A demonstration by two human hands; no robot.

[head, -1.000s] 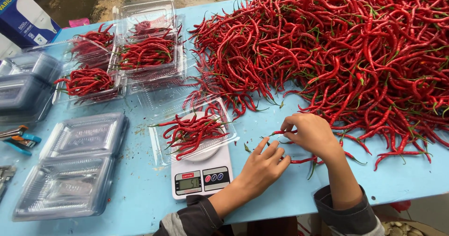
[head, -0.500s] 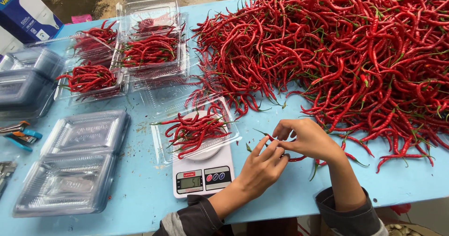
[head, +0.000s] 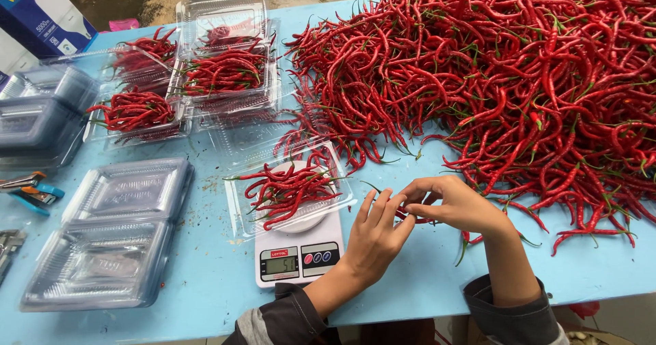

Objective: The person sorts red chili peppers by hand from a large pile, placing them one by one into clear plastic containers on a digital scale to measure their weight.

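While both hands' fingers [head: 403,205] pinched one red chili [head: 418,216] beside the scale [head: 297,253], a light grip probably suited it, steadied near the tray [head: 287,189].

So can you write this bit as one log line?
left hand: touching chilli | right hand: pinching same chilli | clear tray: chillies, on scale | chilli pile: right

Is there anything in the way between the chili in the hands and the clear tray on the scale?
Nothing visible blocks it. The chili is pinched between the left hand and right hand, just right of the open tray on the scale; only bare blue table lies between.
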